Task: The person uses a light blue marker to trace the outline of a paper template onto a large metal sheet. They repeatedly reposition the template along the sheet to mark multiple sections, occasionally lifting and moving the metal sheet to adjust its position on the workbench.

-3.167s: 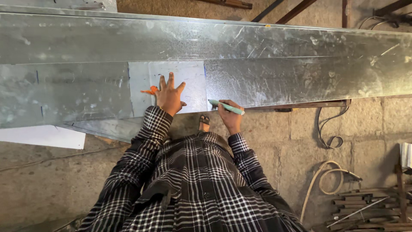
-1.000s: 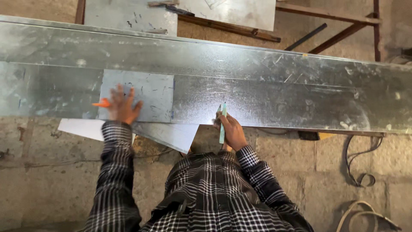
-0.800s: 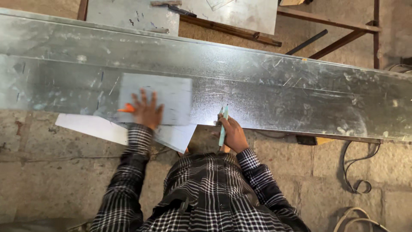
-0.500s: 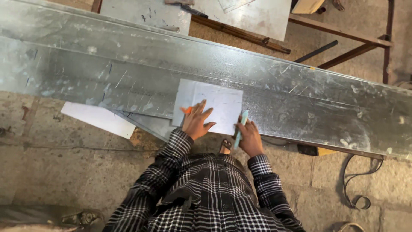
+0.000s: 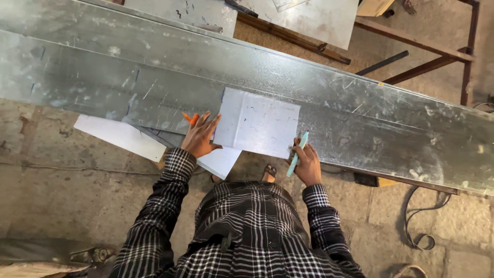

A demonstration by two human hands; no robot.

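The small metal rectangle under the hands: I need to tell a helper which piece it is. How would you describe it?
Find the long galvanised sheet running across the view. On its near edge lies the small metal rectangle, between the left hand and the right hand, which holds a light green marker. It is paler and cleaner than the sheet beneath.

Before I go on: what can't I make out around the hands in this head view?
- Orange object: mostly hidden under the left hand; its kind is unclear.
- Marks on the small metal sheet: too faint to tell.
- Teal marker tip: lower end hidden in the right hand.
- Long metal sheet: both ends cut off by the frame.
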